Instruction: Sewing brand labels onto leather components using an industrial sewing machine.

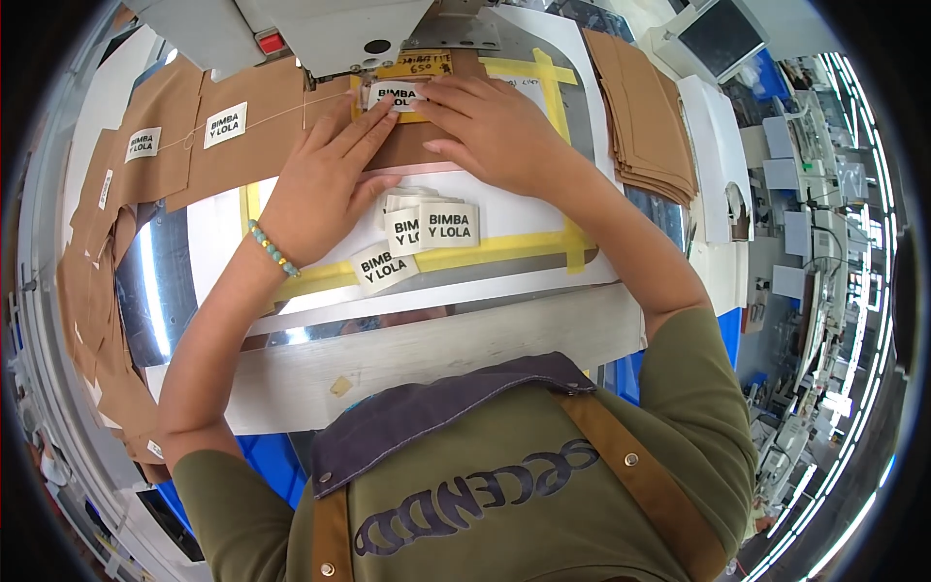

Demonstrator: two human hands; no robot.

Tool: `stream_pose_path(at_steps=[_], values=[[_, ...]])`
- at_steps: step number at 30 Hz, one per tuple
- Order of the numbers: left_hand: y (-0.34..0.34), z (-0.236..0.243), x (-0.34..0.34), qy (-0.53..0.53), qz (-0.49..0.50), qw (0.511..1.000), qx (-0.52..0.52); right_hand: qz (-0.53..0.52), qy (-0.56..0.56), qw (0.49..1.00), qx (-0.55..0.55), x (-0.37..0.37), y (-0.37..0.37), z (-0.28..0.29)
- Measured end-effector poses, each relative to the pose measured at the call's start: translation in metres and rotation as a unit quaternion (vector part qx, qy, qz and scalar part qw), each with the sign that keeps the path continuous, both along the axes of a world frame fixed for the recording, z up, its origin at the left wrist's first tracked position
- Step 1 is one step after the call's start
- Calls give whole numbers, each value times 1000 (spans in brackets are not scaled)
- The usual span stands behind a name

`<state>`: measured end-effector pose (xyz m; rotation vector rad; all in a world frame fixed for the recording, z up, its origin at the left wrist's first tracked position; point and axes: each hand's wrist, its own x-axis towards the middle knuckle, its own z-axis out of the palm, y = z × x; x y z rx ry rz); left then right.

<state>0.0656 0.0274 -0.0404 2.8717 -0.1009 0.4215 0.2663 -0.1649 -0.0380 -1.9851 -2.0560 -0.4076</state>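
A white fabric label [396, 87] with dark print lies on a brown cloth piece [412, 145] beneath the sewing machine head [339, 34]. My left hand [325, 179], wearing a beaded bracelet, rests with fingers stretched toward the label's lower left edge. On the other side, my right hand [499, 131] lies flat, its fingertips on the label's right end. Both hands have their fingers extended and grip nothing. A yellow card [415, 68] with handwriting sits just behind the label. Nearer to me are a small pile of similar labels [450, 225] and one label lying askew [385, 270].
Brown pieces [247, 160] bearing labels trail off to the left, with a pale thread [276, 110] running across them. A stack of brown pieces [645, 126] stands at the right. Yellow tape [465, 249] borders the white work sheet. A monitor [722, 39] is at the back right.
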Motion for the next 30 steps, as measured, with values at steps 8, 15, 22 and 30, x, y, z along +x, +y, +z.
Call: stream_pose_path(at_steps=[8, 15, 22, 30], values=[[12, -2, 2, -10, -3, 1000, -7, -49, -2, 997, -51, 3, -2, -1], [5, 0, 3, 2, -7, 999, 48, -57, 14, 998, -23, -9, -6, 1], [16, -5, 8, 11, 1, 998, 60, -12, 84, 996, -19, 7, -11, -9], [21, -3, 16, -3, -16, 999, 33, -3, 145, 989, -11, 13, 4, 5]])
